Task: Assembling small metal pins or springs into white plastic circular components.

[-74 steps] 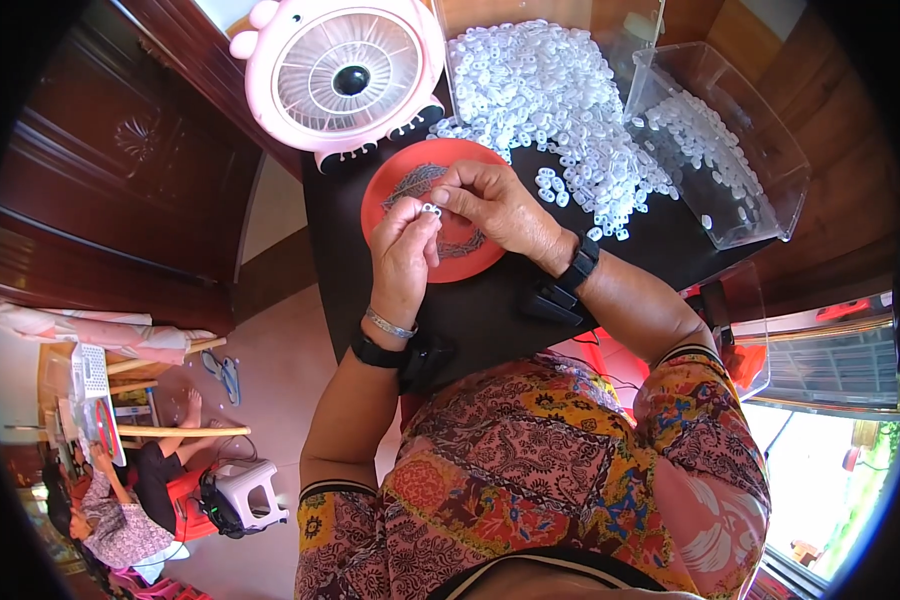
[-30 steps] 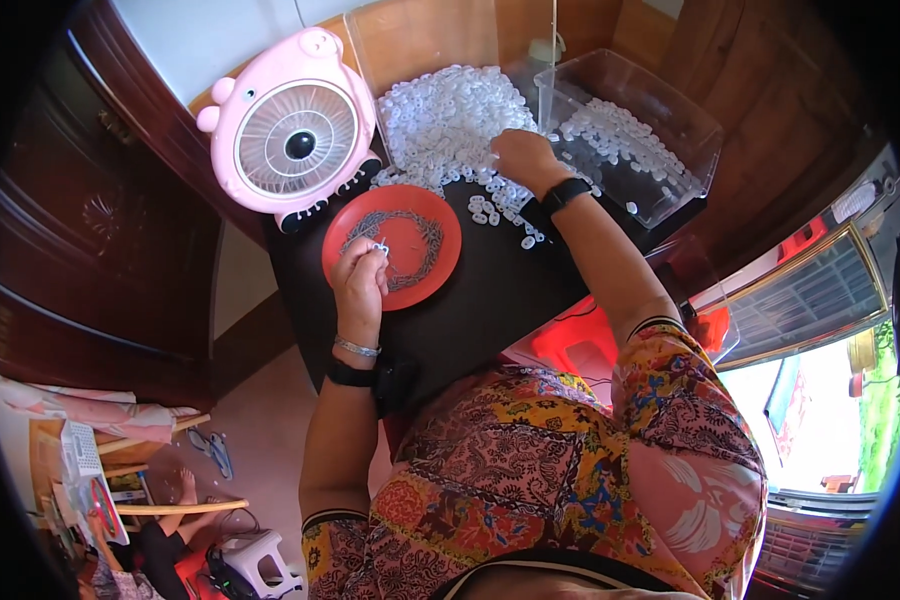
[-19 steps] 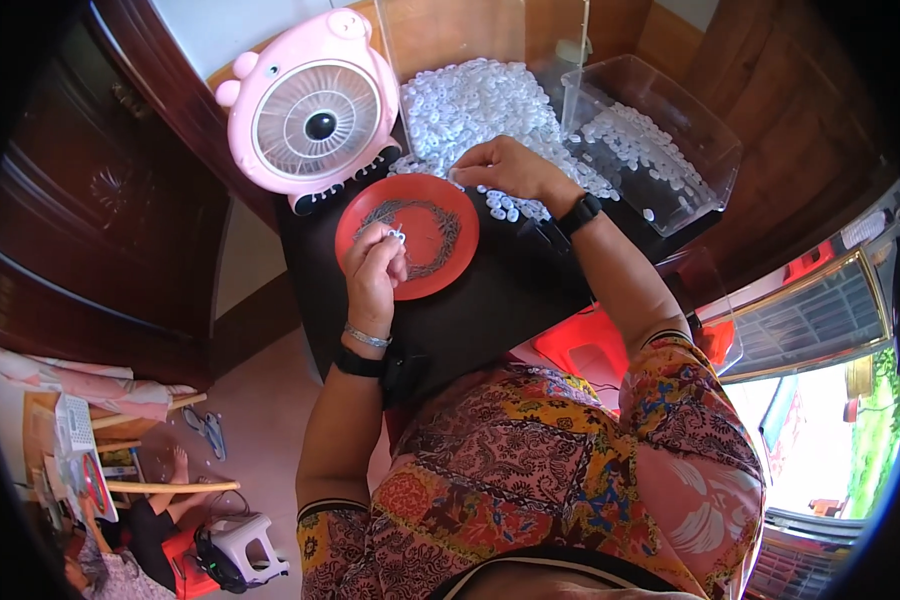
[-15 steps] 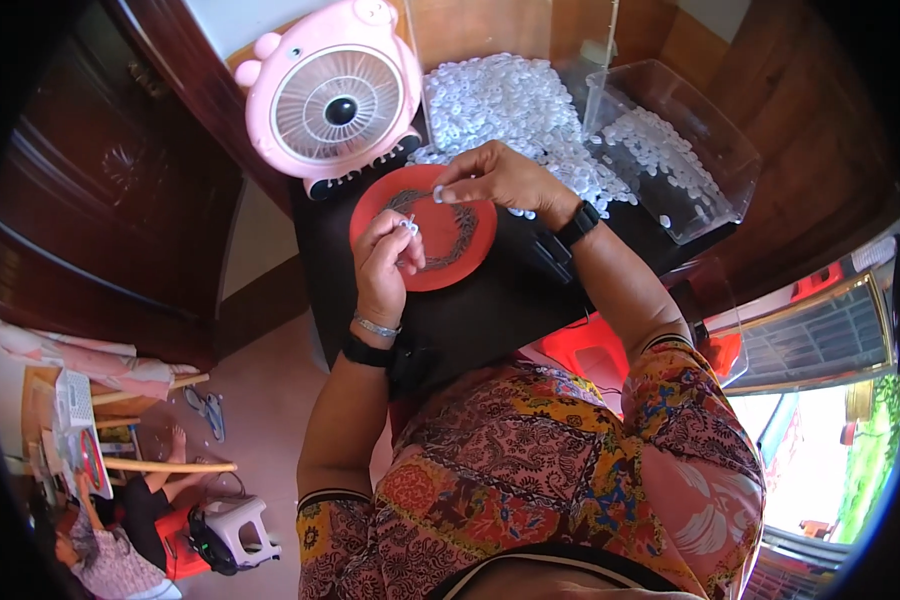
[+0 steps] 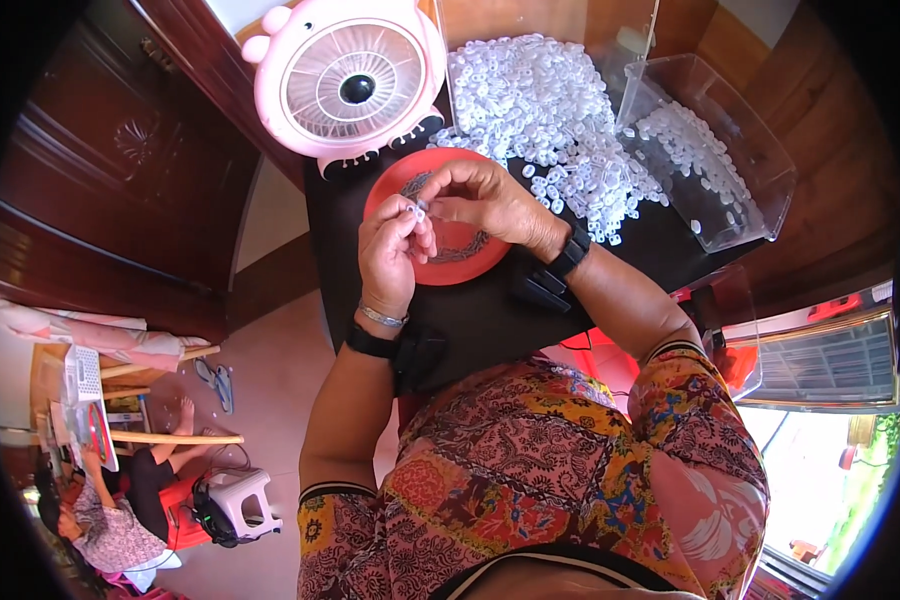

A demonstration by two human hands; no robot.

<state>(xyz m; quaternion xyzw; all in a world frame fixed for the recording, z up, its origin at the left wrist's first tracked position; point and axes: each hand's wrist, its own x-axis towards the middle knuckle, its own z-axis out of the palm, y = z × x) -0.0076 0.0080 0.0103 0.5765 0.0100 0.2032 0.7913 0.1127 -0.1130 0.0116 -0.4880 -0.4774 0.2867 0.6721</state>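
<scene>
Head view: left hand pinches a small white ring at its fingertips, above the red plate on the black tabletop. Right hand fingers closed just beside it; contents unclear. Likely step: fitting ring parts; next needs fine alignment. Ring pile behind.

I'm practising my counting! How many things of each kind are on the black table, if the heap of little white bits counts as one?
Pink fan: 1
Red round tray: 1
Clear plastic bin: 1
Heap of small white plastic rings: 1 heap, rings too many to count
Total: 4
</scene>
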